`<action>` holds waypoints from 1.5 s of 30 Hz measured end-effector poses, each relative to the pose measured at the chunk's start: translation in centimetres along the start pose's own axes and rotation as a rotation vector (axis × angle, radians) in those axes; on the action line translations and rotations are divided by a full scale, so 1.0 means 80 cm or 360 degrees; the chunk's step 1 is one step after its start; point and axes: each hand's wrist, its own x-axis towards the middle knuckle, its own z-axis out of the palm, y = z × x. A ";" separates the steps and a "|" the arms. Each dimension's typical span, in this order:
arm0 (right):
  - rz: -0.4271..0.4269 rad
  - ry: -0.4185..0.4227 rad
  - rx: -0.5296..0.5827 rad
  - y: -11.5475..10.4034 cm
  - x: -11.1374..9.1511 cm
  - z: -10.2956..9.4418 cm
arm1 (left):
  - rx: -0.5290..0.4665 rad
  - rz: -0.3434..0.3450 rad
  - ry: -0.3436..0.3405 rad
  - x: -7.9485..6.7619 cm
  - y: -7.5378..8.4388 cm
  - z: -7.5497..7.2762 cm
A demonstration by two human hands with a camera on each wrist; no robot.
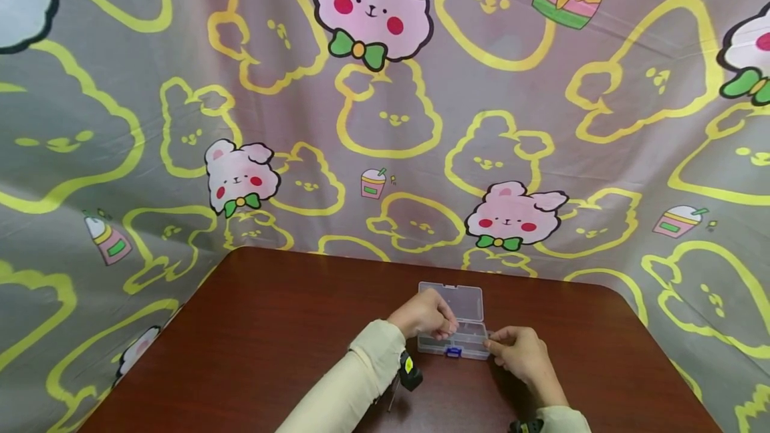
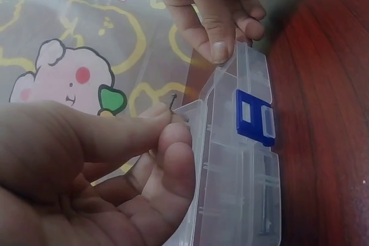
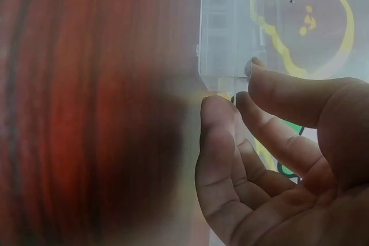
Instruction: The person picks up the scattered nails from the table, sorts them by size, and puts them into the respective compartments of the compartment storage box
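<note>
A clear plastic compartment box (image 1: 475, 347) stands on the table, its lid (image 1: 466, 299) swung up at the back and a blue latch (image 2: 253, 117) on the front. Over the box's left part, my left hand (image 1: 424, 316) pinches a small dark nail (image 2: 173, 102) between thumb and fingertips, with the thin shaft and little head sticking out. At the right end, my right hand (image 1: 522, 355) grips the box's corner between thumb (image 3: 288, 93) and fingers. Dividers inside the box show through its clear wall, and a thin, long piece (image 2: 266, 203) is faintly visible in it.
The reddish-brown table (image 1: 289, 326) extends to both sides of the box. Behind it hangs a grey curtain (image 1: 415, 172) with cartoon rabbits. A black wrist device (image 1: 411, 371) sits at the left sleeve, and a thin rod (image 1: 394, 395) shows beneath it.
</note>
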 end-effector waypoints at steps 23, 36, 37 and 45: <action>-0.0031 -0.0015 -0.0017 0.001 0.002 0.006 | 0.0324 -0.0016 0.0042 0.010 0.002 0.027; -0.0038 -0.0001 -0.0039 0.004 0.001 0.005 | 0.0333 0.0006 0.0036 0.007 0.001 0.029; -0.0035 -0.0005 -0.0040 0.003 0.001 0.004 | 0.0331 0.0007 0.0032 0.006 0.002 0.028; -0.0041 0.0008 -0.0058 0.002 0.000 -0.002 | 0.0333 0.0082 0.0004 -0.008 0.005 0.012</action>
